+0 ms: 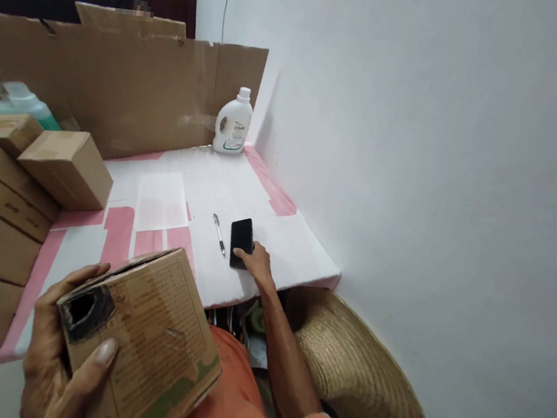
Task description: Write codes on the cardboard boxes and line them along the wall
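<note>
I see the black phone (241,233) lying on the table (221,179), my right hand (258,262) at its lower right edge; the thumb crosses the screen, but I cannot tell whether the other fingers grip. My left hand (48,357) clasps a cardboard box (156,336), thumb on its printed face. A pen (220,236) lies just left of the phone.

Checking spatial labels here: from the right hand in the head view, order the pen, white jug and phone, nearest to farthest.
1. Phone, touched by the right hand.
2. Pen, just left of the phone.
3. White jug, far back before the cardboard panel.
</note>
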`<state>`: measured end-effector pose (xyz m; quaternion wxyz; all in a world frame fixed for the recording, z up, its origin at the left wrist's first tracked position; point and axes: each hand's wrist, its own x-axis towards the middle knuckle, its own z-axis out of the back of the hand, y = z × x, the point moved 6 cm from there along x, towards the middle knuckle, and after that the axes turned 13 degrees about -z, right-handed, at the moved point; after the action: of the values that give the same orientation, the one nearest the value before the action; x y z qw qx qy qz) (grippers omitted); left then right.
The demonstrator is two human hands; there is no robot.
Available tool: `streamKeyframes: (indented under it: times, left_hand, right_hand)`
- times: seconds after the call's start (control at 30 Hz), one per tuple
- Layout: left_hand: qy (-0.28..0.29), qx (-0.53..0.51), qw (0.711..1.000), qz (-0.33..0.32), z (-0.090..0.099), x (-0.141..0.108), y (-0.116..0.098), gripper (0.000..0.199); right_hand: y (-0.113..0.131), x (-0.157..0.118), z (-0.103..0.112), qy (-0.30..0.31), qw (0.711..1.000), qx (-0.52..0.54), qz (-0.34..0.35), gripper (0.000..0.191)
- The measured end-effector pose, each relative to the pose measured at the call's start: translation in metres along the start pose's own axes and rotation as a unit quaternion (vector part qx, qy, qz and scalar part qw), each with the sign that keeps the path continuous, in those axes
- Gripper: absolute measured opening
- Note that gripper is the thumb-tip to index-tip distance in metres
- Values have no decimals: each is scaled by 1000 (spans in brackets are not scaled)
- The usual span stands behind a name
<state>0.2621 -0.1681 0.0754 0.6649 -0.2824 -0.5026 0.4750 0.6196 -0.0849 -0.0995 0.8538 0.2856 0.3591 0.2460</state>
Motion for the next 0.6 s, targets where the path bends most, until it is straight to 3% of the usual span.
streamKeyframes:
  times: [0.07, 0.13, 0.23, 0.33, 0.43, 0.53, 0.6]
  left_hand:
    - [-15, -9, 1000, 25, -1, -1, -1, 68]
    - [-21, -14, 999, 33, -3, -2, -4, 68]
    - [-26, -17, 999, 41, -6, -1, -4, 67]
    - [-25, -21, 999, 13, -7, 1, -4, 67]
    - [-21, -32, 999, -20, -9, 5, -2, 63]
    - [-4, -38, 998, -56, -11, 11, -1, 62]
    - [7, -15, 996, -92, -11, 13, -6, 61]
  right_hand:
    - [0, -9, -7, 69, 995, 71, 14, 32]
    - [4, -25, -7, 129, 983, 129, 29, 34]
    - [21, -64, 12, 201, 945, 247, 74, 40]
    - [52, -117, 41, 320, 843, 408, 140, 43]
    - [75, -173, 54, 439, 768, 433, 170, 38]
    - [77, -220, 38, 551, 712, 412, 141, 37]
    - [69, -242, 18, 601, 691, 388, 109, 43]
